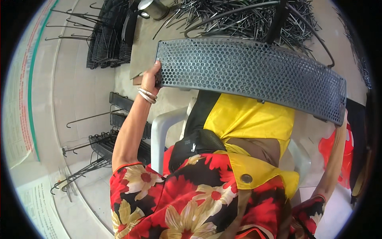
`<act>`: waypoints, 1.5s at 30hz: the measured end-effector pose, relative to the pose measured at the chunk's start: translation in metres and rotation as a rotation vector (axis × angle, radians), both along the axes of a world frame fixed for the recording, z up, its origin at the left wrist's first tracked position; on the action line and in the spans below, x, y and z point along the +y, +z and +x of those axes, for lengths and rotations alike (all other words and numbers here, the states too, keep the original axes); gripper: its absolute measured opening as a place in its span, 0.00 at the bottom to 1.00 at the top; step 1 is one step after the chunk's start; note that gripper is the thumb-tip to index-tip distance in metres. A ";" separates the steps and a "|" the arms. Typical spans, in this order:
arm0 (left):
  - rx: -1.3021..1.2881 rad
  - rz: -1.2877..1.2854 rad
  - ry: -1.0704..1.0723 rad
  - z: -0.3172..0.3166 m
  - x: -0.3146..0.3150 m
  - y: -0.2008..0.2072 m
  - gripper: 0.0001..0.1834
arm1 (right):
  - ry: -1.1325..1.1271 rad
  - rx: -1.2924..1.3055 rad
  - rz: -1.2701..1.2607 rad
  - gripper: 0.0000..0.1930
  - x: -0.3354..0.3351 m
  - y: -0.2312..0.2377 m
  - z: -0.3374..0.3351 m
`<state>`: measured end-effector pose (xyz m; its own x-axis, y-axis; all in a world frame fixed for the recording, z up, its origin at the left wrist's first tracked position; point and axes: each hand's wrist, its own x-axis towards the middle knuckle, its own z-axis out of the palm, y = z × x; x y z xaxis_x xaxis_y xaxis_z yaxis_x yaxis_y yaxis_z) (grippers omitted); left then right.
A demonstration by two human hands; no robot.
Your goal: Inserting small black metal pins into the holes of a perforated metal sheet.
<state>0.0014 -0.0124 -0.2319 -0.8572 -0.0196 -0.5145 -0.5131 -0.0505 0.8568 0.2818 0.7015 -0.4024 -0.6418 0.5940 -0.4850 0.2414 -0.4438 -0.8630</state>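
A long dark-grey perforated metal panel (246,67) with raised edges spans the space above my lap, its right end lower. My left hand (151,77) is closed round its left end, the thumb showing on the near side and the other fingers partly hidden. At the right end, my right hand (341,119) grips the lower corner; most of its fingers are out of sight behind the panel. Just beyond the panel, a bent black metal rod frame (274,22) rises over a heap of thin dark metal strips (227,20).
A metal mug (153,8) stands at the far left of the strips. Black racks with long hooks (109,34) are stacked on the left, with more hooked racks (105,145) below. A white plastic chair (159,131) is under me. Something red (328,149) lies at the right.
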 end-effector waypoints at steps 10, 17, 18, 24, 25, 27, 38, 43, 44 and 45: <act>-0.181 0.384 -0.135 -0.011 -0.009 0.013 0.16 | 0.108 -0.259 0.070 0.13 0.013 0.011 -0.016; -0.201 0.397 -0.133 -0.022 0.005 0.006 0.17 | 0.209 -0.337 0.378 0.15 0.042 0.013 -0.021; -0.208 0.388 -0.144 -0.026 0.009 0.002 0.17 | 0.230 -0.335 0.498 0.16 0.051 0.012 -0.017; -0.184 0.260 -0.169 -0.026 0.002 0.001 0.19 | 0.238 -0.300 0.054 0.14 0.029 0.027 -0.038; -0.151 0.205 -0.131 -0.025 0.004 -0.004 0.18 | 0.239 -0.305 0.040 0.14 0.034 0.025 -0.036; -0.061 0.152 -0.055 -0.022 0.005 -0.003 0.16 | 0.242 -0.308 -0.004 0.14 0.022 0.018 -0.027; 0.025 0.008 -0.067 -0.036 -0.003 -0.015 0.21 | -0.006 -0.074 -0.191 0.13 -0.153 0.080 -0.052; -0.046 0.061 -0.075 -0.024 -0.007 -0.019 0.21 | -0.175 0.129 -0.233 0.13 -0.118 0.070 -0.042; -0.064 0.068 -0.078 -0.024 -0.004 -0.016 0.21 | -0.110 0.149 -0.253 0.13 -0.113 0.063 -0.040; -0.062 0.035 -0.102 -0.024 -0.002 -0.015 0.21 | -0.043 0.163 -0.272 0.13 -0.108 0.055 -0.035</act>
<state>-0.0223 -0.0139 -0.2466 -0.8205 0.0852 -0.5653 -0.5689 -0.0245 0.8220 0.2470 0.5937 -0.3474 -0.7012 0.4851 -0.5225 0.0856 -0.6703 -0.7371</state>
